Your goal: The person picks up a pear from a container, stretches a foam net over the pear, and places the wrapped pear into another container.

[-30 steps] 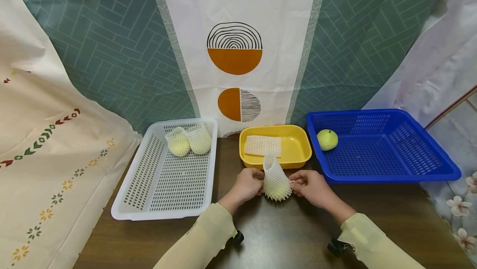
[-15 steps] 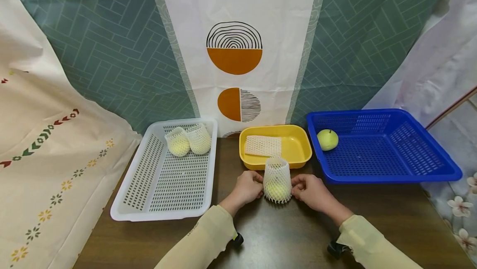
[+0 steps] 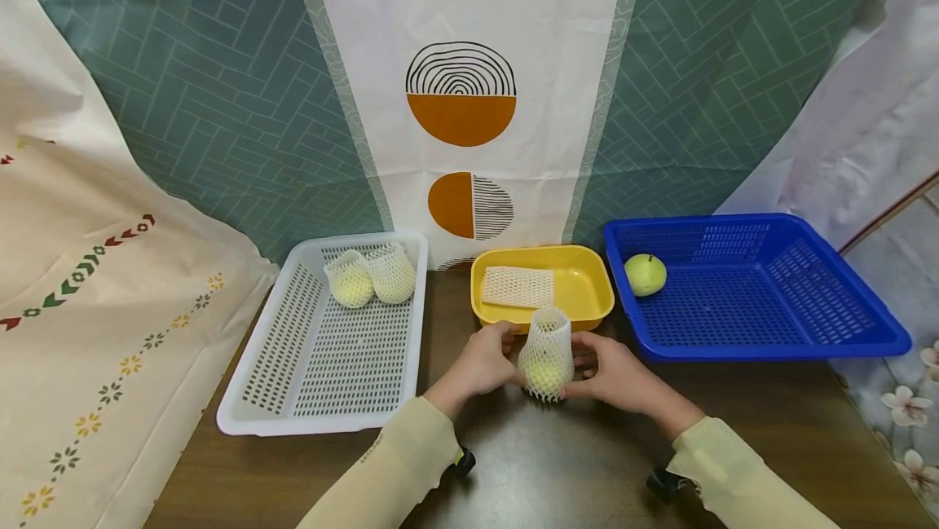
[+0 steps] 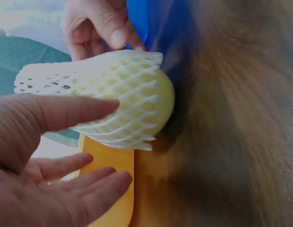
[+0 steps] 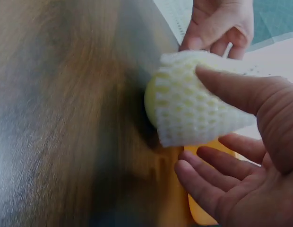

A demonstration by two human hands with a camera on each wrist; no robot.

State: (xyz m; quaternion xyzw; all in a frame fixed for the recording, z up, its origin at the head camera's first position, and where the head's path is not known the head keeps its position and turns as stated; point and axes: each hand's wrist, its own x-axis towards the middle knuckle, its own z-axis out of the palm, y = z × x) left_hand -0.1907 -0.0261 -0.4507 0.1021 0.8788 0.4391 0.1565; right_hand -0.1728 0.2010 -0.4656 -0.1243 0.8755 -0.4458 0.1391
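A yellow-green pear point(image 4: 166, 101) stands on the table inside a white foam net sleeve point(image 3: 548, 341), its base showing at the sleeve's fringed end in both wrist views. The sleeve's narrower, hollow end points up. To its left is my left hand point(image 3: 482, 362), thumb straight along the net and fingers spread apart. My right hand point(image 3: 619, 372) is on the other side, its thumb straight over the net near the base and its fingers loosely extended. Whether either thumb presses on the net is hard to tell.
A yellow tray point(image 3: 583, 293) just behind holds flat foam nets point(image 3: 517, 287). The white basket point(image 3: 249, 366) at left has two netted fruits point(image 3: 352, 284) inside. At right, a blue basket point(image 3: 741, 350) contains one bare pear point(image 3: 645, 275). Patterned cloths hang behind.
The netted pear has gone from tilted to upright. Both hands have shifted from pinching the sleeve's lower edge to spread fingers around its sides.
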